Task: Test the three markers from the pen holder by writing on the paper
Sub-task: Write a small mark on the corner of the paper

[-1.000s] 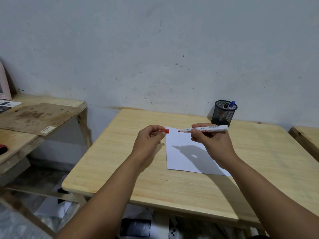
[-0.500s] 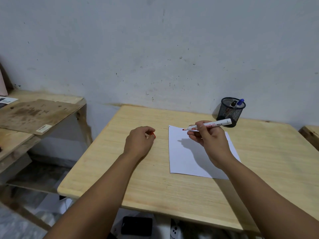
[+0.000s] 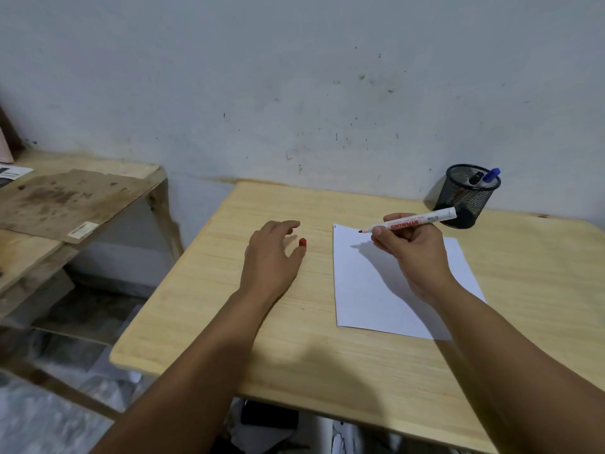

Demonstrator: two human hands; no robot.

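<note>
My right hand (image 3: pixel 409 247) grips an uncapped white marker with red lettering (image 3: pixel 419 221), its red tip hovering over the top left corner of a white sheet of paper (image 3: pixel 366 290). A small red cap (image 3: pixel 302 242) stands on the wooden table (image 3: pixel 262 339), just beside the thumb of my left hand (image 3: pixel 271 257), whose fingers are spread over the table. At the back right stands a black mesh pen holder (image 3: pixel 466 198) with a blue-capped marker (image 3: pixel 491 176) and a black-capped one (image 3: pixel 474 180) sticking out.
A lower wooden bench (image 3: pixel 65 198) with a stained board and some papers stands to the left, across a gap. The grey wall runs close behind the table. Dark objects lie on the floor under the table's front edge.
My left hand moved left away from the marker, lowered to the table and let go of the red cap. My right hand brought the marker tip down towards the paper's top corner.
</note>
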